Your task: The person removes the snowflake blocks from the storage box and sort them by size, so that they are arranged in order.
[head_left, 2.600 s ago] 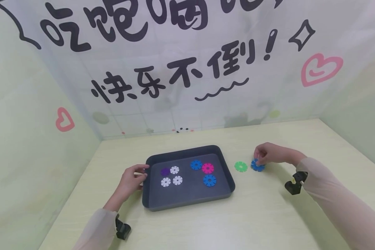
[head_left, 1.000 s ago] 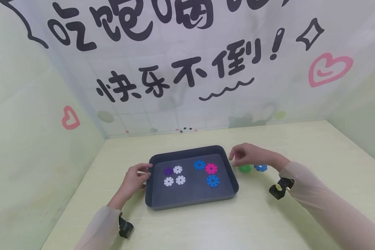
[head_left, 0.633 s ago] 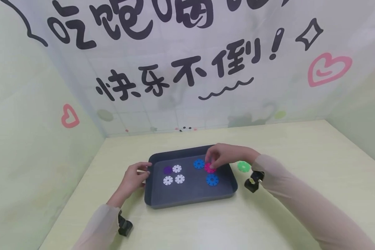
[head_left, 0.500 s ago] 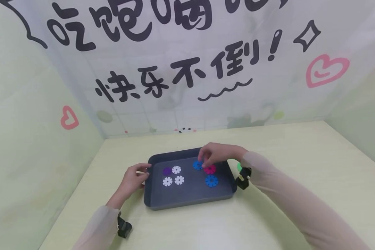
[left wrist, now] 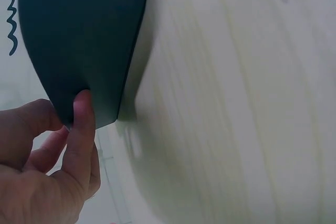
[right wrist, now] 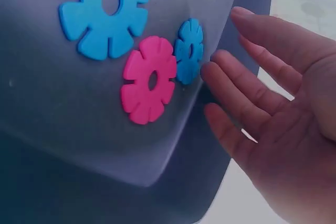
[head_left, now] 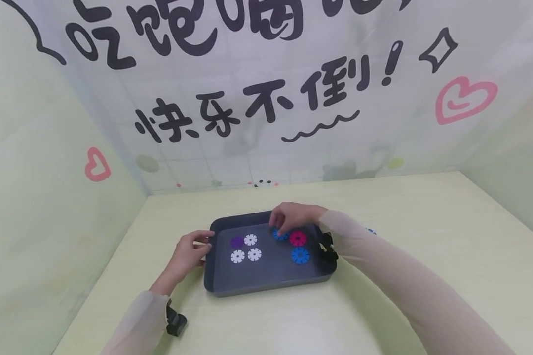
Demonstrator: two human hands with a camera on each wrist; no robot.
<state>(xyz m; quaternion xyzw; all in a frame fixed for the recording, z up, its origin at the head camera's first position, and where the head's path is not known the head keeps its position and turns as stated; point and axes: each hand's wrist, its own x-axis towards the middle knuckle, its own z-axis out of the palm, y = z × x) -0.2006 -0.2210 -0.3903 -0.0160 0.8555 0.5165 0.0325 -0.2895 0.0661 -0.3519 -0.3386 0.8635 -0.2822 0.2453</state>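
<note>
A dark grey tray (head_left: 268,289) rests on the table, with my left hand (head_left: 188,254) pinching its left rim. In the left wrist view the thumb lies against the tray's outer wall. My right hand (head_left: 296,215) is over the tray's back right part, fingers loosely bent and holding nothing. Its fingertips are right by a blue slotted snowflake disc (right wrist: 182,69), partly covered in the head view. Touching that disc is a pink slotted disc (right wrist: 136,82), with a larger-looking blue disc (right wrist: 86,22) nearby. The tray's left half holds a purple disc (head_left: 237,241) and several white discs (head_left: 254,250).
On the table right of the tray, a sliver of another blue disc (head_left: 371,231) shows behind the right sleeve (head_left: 382,251). Wrist cameras (head_left: 175,323) are strapped at both cuffs. A printed cloth backdrop (head_left: 231,172) stands behind the table (head_left: 266,325).
My right hand has left the blue disc on the table and crossed left over the tray to the back blue disc. The sleeve now hides the green disc. The left hand stays at the rim.
</note>
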